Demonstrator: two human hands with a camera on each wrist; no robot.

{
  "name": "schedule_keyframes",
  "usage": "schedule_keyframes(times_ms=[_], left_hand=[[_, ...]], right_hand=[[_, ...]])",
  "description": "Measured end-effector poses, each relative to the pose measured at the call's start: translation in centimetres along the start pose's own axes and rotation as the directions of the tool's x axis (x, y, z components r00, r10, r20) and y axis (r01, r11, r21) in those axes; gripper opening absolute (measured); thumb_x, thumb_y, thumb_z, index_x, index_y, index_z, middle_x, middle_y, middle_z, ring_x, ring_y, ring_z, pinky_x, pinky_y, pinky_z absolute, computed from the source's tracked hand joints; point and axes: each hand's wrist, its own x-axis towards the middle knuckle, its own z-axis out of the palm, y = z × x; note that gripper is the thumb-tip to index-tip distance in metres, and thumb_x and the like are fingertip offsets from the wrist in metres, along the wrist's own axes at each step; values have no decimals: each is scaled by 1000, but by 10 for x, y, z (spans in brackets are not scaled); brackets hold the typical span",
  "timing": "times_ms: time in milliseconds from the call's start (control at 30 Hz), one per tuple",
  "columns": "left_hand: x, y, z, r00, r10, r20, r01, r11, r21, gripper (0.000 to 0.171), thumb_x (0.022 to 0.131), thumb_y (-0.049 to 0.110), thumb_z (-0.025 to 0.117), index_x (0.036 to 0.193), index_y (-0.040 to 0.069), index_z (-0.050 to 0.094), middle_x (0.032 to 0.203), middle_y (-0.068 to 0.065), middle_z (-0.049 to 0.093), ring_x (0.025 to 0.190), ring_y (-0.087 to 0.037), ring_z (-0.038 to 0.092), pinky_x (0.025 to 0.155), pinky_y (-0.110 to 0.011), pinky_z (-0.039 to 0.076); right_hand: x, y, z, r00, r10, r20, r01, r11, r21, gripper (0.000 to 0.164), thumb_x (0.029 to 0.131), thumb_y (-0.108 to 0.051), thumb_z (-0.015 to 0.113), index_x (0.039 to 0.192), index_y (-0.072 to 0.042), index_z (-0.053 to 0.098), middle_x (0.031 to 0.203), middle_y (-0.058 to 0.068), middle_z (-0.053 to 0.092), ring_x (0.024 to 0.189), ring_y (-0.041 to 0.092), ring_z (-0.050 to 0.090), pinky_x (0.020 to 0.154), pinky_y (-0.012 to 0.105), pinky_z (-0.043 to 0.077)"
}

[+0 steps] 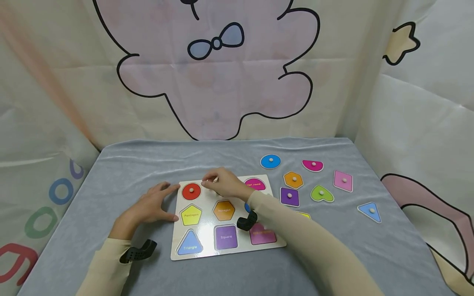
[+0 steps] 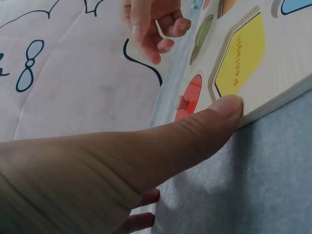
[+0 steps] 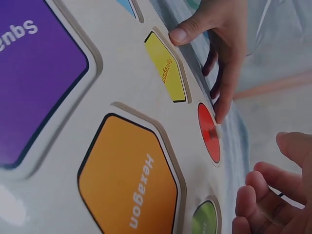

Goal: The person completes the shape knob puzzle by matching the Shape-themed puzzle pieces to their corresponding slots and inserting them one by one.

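A white shape-puzzle board [image 1: 206, 230] lies on the table with colored, labelled recesses. Its upper left recess is filled by a red round piece [image 1: 191, 191] with a small knob [image 3: 218, 131]. Along the board's left edge, my left hand [image 1: 149, 205] rests with spread fingers, its thumb on the rim beside the yellow pentagon recess [image 2: 243, 53]. My right hand [image 1: 227, 183] hovers over the board's top edge, right of the red piece, fingers loosely bent and nothing between them. Below it, the green recess [image 3: 204, 218] shows in the right wrist view; the right forearm covers part of the board.
Right of the board lie several knobbed pieces: a blue oval [image 1: 270, 161], a magenta half round [image 1: 313, 165], an orange hexagon [image 1: 293, 180], a purple square [image 1: 289, 197], a green heart [image 1: 322, 193], a pink rectangle [image 1: 343, 181] and a blue triangle [image 1: 369, 212]. The sleeve partly hides a yellow piece [image 1: 305, 215].
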Motion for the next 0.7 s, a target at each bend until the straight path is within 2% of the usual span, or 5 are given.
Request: schedule_keyframes(times_ms=[200,467,700], left_hand=[[1,-1,2,1000,22,-16,-22,1000,14,103,69,45,91,154,15,43,153,-29,38,138,-52,36,106,-75,34],[1,-1,6,999,22,-33,-22,1000,11,102,69,45,91,154,15,42,154,-28,37,138,-52,36,106,-76,33],[0,-1,9,999,25,-34,-24,999,22,102,69,45,90,154,14,42,153,-29,38,137,-53,37,105,-76,34]], right_hand=[[-13,-3,-8,1000,9,-4,-9,1000,-7,25,100,-27,62,116,-12,74,102,2,68,84,15,58,68,22,52],[-30,5,-21,999,-43,-32,41,998,-55,24,100,-26,63,114,-11,74,102,3,70,80,13,56,70,21,49],[-49,15,-37,995,-90,-30,88,994,-69,27,100,-26,63,116,-7,73,102,6,70,74,14,57,65,22,50]])
